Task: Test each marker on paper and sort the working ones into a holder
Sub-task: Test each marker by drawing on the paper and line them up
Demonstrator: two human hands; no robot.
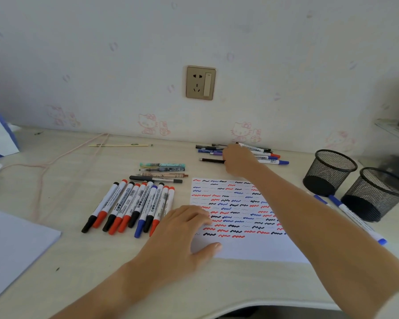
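Left hand [182, 229] flat, fingers spread, pinning scribbled white paper sheet [247, 247]; right hand [237, 161] closing on thin black pen [211, 160] in far pile, grasp unclear; lift singly, empty black mesh holders [329, 172] right.

Your paper [244, 247] lies flat, full of red, blue and black squiggles. Capped markers [134, 206] lie in a row beside it. Two black mesh holders [329, 171] stand upright, well apart.

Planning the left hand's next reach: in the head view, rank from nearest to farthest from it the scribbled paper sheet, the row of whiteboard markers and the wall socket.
1. White scribbled paper sheet, under the left hand.
2. Row of whiteboard markers, just left.
3. Gold wall socket, far behind.
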